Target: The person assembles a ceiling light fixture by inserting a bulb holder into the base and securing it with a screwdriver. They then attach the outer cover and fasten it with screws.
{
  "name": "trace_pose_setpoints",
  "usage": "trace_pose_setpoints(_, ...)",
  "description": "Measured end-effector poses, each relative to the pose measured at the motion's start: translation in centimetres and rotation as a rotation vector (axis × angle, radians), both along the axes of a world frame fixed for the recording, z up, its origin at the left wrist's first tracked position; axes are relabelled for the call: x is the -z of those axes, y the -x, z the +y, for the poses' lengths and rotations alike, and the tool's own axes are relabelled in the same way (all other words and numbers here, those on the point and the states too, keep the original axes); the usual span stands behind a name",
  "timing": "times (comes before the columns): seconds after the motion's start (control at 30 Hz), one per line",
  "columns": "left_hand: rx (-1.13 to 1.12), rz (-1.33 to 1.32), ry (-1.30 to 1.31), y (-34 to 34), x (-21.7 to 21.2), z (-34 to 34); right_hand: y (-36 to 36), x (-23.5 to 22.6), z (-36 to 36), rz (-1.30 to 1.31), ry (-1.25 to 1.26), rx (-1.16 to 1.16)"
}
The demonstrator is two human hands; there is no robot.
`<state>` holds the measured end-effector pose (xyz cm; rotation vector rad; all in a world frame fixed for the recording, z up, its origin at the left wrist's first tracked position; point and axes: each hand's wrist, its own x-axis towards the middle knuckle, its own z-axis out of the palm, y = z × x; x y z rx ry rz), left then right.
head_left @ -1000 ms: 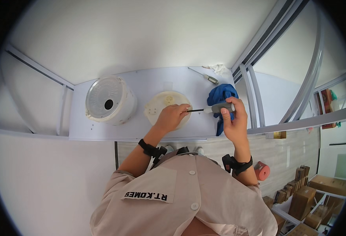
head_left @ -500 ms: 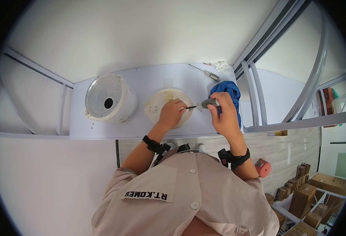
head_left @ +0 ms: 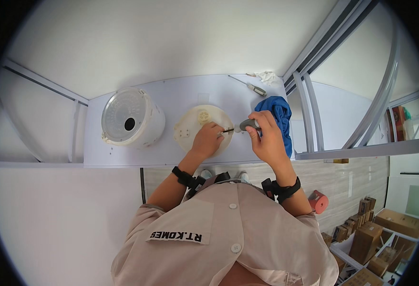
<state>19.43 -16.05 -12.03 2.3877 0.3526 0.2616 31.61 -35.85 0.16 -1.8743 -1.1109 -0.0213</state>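
Note:
My right hand (head_left: 269,138) is closed around the grey handle of a screwdriver (head_left: 249,125). Its dark shaft points left, the tip near the fingers of my left hand (head_left: 207,139). Those fingers are bent together over the right part of a round cream-coloured plastic disc (head_left: 184,122); whatever they pinch there is too small and hidden to name. A raised round wheel-like part (head_left: 203,116) shows at the disc's far side. Just right of the screwdriver lies a bunched blue cloth-like thing (head_left: 276,107).
At the left of the white table (head_left: 171,100) stands a white drum (head_left: 157,121) with a dark hole in its clear-looking top. A second screwdriver (head_left: 257,89) and a crumpled white tissue (head_left: 268,77) lie at the back right. Metal frames (head_left: 309,109) border the table's right side.
Both hands stay at the disc. The right hand and screwdriver have shifted slightly left, the shaft now tilting a bit more; the view has moved a little.

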Motion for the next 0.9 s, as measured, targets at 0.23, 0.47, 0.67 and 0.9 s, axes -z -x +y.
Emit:
trace_pose_setpoints(0.23,-0.011,-0.021,0.032,0.8,0.1,-0.3,-0.1,0.0,0.3,-0.022,-0.005,-0.023)
trace_pose_setpoints(0.47,0.06,-0.048,0.007,1.3,1.2,0.3,0.0,-0.4,0.6,-0.054,0.028,-0.05)
trace_pose_setpoints(0.67,0.084,-0.07,-0.026,1.5,1.3,0.4,1.1,-1.9,1.1,-0.192,0.1,-0.09)
trace_pose_setpoints(0.9,0.097,-0.064,0.011,1.5,1.4,0.6,1.5,-2.0,2.9,-0.368,0.143,0.009)
